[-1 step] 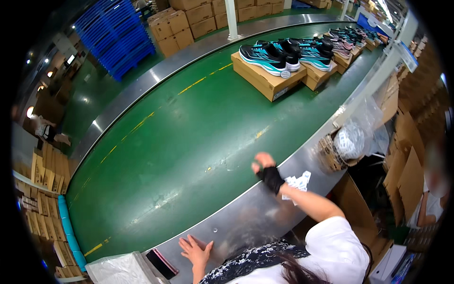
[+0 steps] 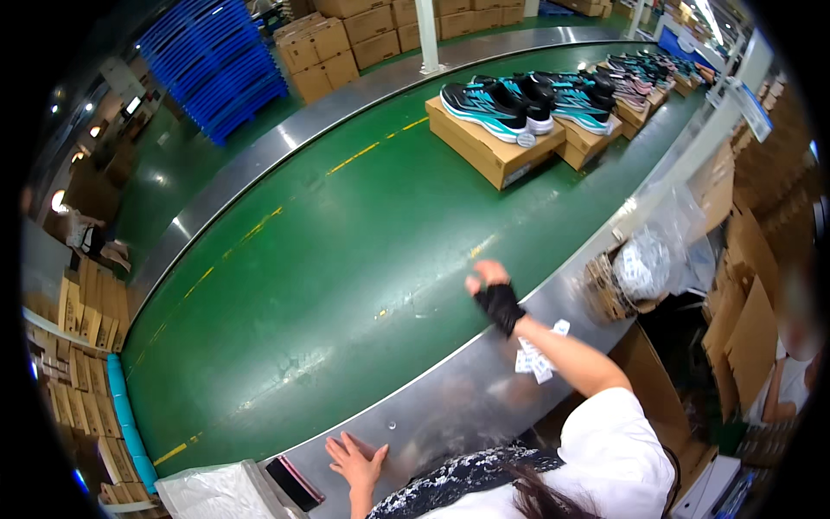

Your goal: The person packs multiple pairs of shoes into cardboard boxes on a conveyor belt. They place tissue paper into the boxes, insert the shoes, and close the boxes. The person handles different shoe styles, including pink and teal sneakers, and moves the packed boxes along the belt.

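Note:
My left hand [image 2: 357, 464] lies flat on the steel ledge with its fingers spread, holding nothing. Just left of it is a dark phone-like slab with a pink edge [image 2: 295, 483]. My right hand [image 2: 495, 297], in a black fingerless glove, hovers over the near side of the green belt [image 2: 346, 285]. Its thumb and fingers are apart, and nothing shows between them. Small white printed slips [image 2: 533, 364] are scattered on the ledge under my right forearm. Farther along the belt, a pair of black and turquoise running shoes [image 2: 488, 108] rests on a brown shoebox [image 2: 484, 152].
More boxes topped with shoes [image 2: 635, 86] line the belt's far right. A clear plastic bag with white contents [image 2: 641, 264] stands on the ledge at right. White sheets [image 2: 212, 495] lie at lower left. Blue stacked pallets [image 2: 207, 65] and cartons [image 2: 324, 69] stand beyond.
My right hand has moved slightly right and farther out over the belt, with its forearm shifting across the white slips. My left hand stays where it was.

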{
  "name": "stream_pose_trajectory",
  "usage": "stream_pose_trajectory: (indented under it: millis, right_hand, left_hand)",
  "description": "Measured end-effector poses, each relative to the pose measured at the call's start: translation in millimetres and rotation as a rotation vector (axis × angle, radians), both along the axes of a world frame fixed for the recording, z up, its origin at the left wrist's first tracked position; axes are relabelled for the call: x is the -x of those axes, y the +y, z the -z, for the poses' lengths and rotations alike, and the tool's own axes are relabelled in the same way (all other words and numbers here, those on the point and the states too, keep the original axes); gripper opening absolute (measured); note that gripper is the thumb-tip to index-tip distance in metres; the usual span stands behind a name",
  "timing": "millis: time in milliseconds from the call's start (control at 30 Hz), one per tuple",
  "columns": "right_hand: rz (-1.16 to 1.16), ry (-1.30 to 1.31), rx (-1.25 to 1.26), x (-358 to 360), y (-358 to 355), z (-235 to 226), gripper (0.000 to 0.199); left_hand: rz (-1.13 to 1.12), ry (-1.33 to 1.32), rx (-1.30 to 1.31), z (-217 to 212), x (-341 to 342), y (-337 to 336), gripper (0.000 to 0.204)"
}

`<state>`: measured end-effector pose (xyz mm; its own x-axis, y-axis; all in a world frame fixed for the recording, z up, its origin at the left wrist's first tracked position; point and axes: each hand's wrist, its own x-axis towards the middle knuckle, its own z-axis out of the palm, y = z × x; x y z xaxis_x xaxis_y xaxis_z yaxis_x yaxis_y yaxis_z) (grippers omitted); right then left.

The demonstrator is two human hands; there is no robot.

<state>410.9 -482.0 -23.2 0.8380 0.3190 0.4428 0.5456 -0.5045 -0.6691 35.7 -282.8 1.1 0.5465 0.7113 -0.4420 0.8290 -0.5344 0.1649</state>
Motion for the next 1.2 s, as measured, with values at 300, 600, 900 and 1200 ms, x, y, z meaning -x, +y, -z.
stream_pose_trajectory:
  millis: [300,600,900,1200]
  right_hand:
    - [0.664,0.559,-0.8,-313,-1,53,0.03]
    - [0.064,0.95,-1.134,-172,22,43,0.026]
    - [0.008,1.509,-0.742,131,76,-9,0.023]
    - [-0.32,-0.501,0.031,168,98,-177,0.034]
  left_hand:
    - [-0.084,-0.007,-0.04,15,0,-7,0.109]
    - [-0.032,-0.068,-0.059,4,-14,-7,0.102]
    - [-0.019,-0.124,-0.06,14,0,-18,0.1]
    - [0.134,-0.293,0.092,9,21,1,0.076]
